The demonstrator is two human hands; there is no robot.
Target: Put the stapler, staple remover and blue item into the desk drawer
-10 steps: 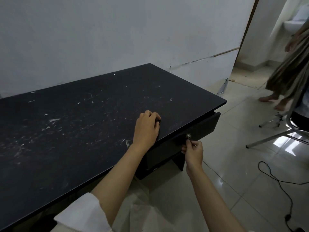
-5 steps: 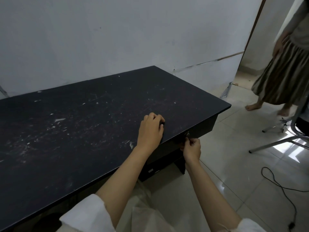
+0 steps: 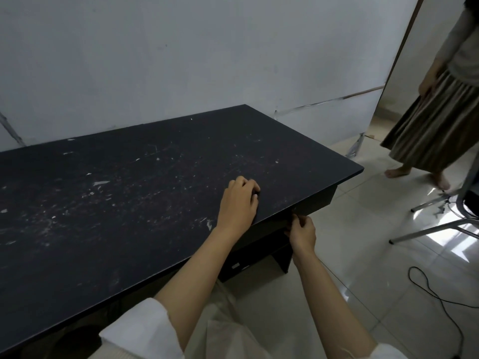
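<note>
The black desk has a scuffed top with no stapler, staple remover or blue item in sight. My left hand rests on the top near the front edge, fingers curled under; I see nothing in it. Under the right end, the drawer front sits flush beneath the desktop. My right hand pinches the small drawer knob, which is mostly hidden by my fingers. The drawer's inside is hidden.
A barefoot person in a striped skirt stands at the right, close to the desk's far corner. Metal chair legs and a black cable lie on the tiled floor to the right. A white wall backs the desk.
The drawer stood pulled out a little a second ago and now sits pushed in, my right hand moving in with the knob. My left hand stayed in place on the top.
</note>
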